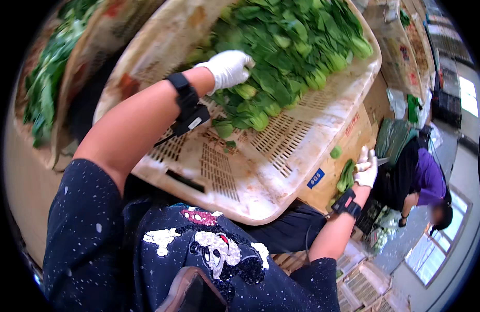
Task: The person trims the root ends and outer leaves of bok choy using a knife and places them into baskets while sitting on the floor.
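Observation:
My left hand (229,70), in a white glove, is over the pale plastic basket (214,184), against the leafy green bok choy (297,47) heaped in it. Its fingers are curled, and whatever may be in them is hidden. Outside the basket, to the right, my gloved right hand (365,170) is closed around what looks like a knife (383,161), its short grey blade pointing away to the right. A single bok choy (346,176) lies just left of that hand, over the cardboard. Black straps with small devices are on both wrists.
Another basket with leafy greens (48,88) stands at the far left. Brown cardboard (349,138) lies under the right side of the basket. A person in a purple top (427,169) is bent over at the right, near a green sack (393,140). More crates (364,283) stand at the lower right.

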